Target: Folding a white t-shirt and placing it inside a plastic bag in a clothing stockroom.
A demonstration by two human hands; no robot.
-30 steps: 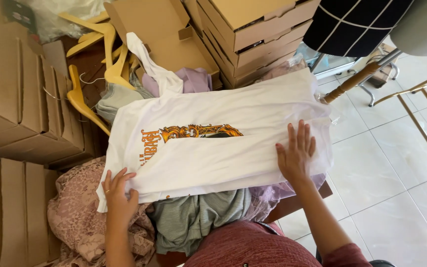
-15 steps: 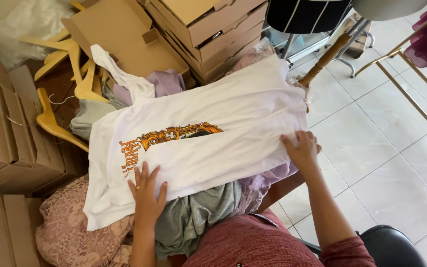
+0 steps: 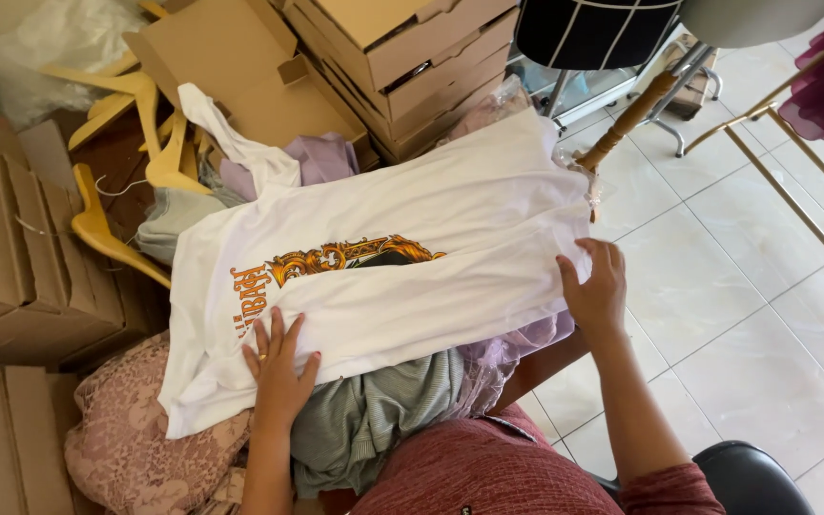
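Right hand (image 3: 595,286) now higher on white shirt (image 3: 412,238) edge

The white T-shirt (image 3: 431,219) at the centre of the frame is smooth matt cloth with an orange print. Below it lie ribbed grey-green cloth (image 3: 374,420) and, at lower left, rough pink lace (image 3: 126,448). The boxes (image 3: 402,48) along the top and left are matt brown cardboard. The yellow hangers (image 3: 107,229) at upper left look like wood. The floor tiles (image 3: 746,286) on the right are glossy.
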